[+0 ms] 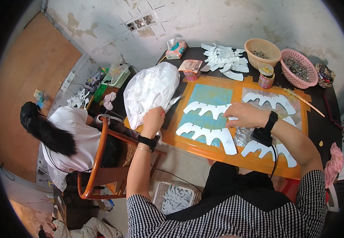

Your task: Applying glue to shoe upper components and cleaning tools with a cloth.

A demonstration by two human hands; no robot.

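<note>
A white plastic bag (150, 85) full of pale cut pieces stands at the table's left edge. My left hand (154, 120) is closed at its near side; what the fingers pinch is hidden. On the blue sheet (215, 92) lie an upper scalloped white cut-out (203, 108) and a lower one (209, 134). My right hand (246, 116) is over the right end of the upper one, thumb and fingers apart, with white showing between them. More scalloped cut-outs, an upper one (271, 100) and a lower one (269, 150), lie on the clear plastic to the right.
Along the back stand a tissue pack (176, 49), a pink tub (190, 70), a pile of white pieces (225, 59), a small jar (266, 77), and beige (262, 51) and pink baskets (299, 68) of metal parts. A seated person (74, 133) and wooden chair (100, 158) are left.
</note>
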